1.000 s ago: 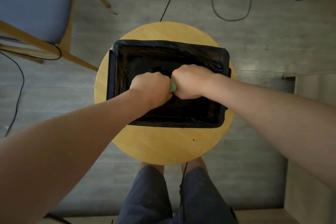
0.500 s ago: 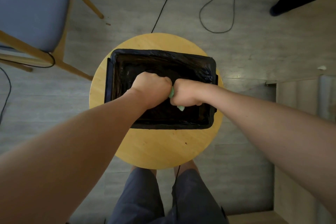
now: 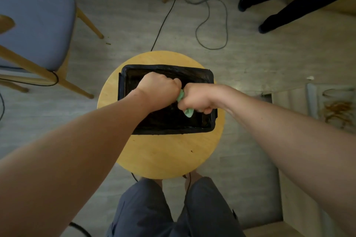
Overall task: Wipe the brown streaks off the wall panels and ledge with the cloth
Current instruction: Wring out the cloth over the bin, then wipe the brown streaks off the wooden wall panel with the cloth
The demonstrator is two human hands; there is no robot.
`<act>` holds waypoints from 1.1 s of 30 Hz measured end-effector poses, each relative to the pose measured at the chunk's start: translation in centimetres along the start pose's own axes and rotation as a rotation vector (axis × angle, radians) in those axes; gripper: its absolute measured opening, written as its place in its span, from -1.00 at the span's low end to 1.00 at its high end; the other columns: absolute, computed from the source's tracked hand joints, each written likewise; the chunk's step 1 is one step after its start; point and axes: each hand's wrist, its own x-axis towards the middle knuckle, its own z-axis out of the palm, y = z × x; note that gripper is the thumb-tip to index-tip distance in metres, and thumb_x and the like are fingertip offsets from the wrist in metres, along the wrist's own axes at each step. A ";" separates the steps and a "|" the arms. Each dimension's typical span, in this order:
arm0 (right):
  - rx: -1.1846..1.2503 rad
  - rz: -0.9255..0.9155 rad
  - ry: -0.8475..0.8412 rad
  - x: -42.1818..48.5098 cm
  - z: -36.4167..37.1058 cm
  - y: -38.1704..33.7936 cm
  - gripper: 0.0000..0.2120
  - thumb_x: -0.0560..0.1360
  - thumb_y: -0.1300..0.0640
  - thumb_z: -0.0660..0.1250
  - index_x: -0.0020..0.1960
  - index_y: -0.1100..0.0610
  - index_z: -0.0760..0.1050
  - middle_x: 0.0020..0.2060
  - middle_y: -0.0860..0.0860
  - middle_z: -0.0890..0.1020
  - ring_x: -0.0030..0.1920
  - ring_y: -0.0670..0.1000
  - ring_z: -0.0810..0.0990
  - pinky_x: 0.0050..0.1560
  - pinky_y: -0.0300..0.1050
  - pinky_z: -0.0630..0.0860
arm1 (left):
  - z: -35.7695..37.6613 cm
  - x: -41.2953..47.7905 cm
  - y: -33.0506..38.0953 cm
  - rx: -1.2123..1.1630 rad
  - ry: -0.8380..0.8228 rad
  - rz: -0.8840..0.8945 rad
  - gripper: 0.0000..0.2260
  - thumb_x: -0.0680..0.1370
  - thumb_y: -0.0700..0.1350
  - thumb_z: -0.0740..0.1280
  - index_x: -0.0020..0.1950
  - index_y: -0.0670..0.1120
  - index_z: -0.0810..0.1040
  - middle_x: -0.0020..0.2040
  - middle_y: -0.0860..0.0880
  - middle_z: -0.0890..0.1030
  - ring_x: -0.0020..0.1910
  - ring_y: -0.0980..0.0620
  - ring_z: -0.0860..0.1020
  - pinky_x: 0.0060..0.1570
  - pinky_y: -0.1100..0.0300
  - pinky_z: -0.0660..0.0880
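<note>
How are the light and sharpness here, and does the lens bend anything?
Head view: dim, even light; the black plastic-lined rectangular bin is almost featureless inside; the wide lens stretches both forearms; the brown streaks at far right look soft.

Both fists pressed together, arms stretched forward and down.
My left hand (image 3: 159, 90) is balled tight with its back facing up, the forearm running in from the lower left. My right hand (image 3: 198, 100) is clenched right against it, wrist slightly bent, forearm coming in from the right. Both grip a green cloth (image 3: 188, 112), which is squeezed between the fists, one end poking out under my right fist.
</note>
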 end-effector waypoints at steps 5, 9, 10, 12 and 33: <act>0.148 -0.075 0.034 1.2 1.3 0.2 -0.88 0.50 0.17 0.37 -0.17 0.14 0.46 -0.39 0.06 0.41 -0.49 0.00 0.31 -0.48 -0.15 0.24 | 0.5 -0.4 -0.8 0.106 -0.010 -0.023 -0.92 0.66 -0.17 0.20 0.13 -0.13 0.44 -0.14 -0.01 0.61 -0.24 -0.08 0.61 -0.36 0.08 0.33; 0.105 -0.195 0.232 2.7 3.7 0.6 -0.71 0.52 0.15 0.42 0.19 0.08 0.42 -0.10 0.02 0.59 -0.15 0.00 0.60 -0.24 -0.07 0.53 | 1.8 0.2 -1.2 -0.102 -0.262 -0.256 -0.78 0.63 -0.16 0.29 0.26 -0.15 0.45 0.07 -0.12 0.62 0.04 -0.18 0.64 -0.19 -0.01 0.46; 0.140 -0.212 0.187 2.7 4.1 1.0 -0.59 0.52 0.16 0.42 0.30 0.05 0.36 -0.01 0.03 0.58 -0.06 0.02 0.60 -0.18 -0.07 0.53 | 2.3 0.2 -1.2 -0.197 -0.334 -0.305 -0.72 0.61 -0.13 0.34 0.29 -0.14 0.44 0.05 -0.12 0.58 0.06 -0.19 0.63 -0.14 -0.02 0.50; 0.215 -0.239 0.111 2.3 4.3 3.2 -0.50 0.53 0.14 0.39 0.41 0.02 0.32 0.12 0.06 0.54 0.03 0.05 0.59 -0.11 -0.07 0.51 | 2.5 0.6 -0.2 -0.308 -0.450 -0.288 -0.64 0.52 -0.07 0.46 0.26 -0.11 0.47 -0.02 -0.07 0.52 0.01 -0.15 0.60 -0.04 -0.01 0.57; 1.288 -0.260 0.804 -24.9 2.5 61.2 -0.88 0.58 0.13 0.44 -0.05 -0.02 0.52 -0.20 0.02 0.61 -0.23 -0.06 0.58 -0.20 -0.14 0.50 | -18.2 29.8 53.7 -1.272 -0.489 -0.089 -0.91 0.51 -0.23 0.40 -0.02 -0.08 0.58 -0.07 -0.12 0.64 -0.06 -0.07 0.62 -0.04 0.04 0.60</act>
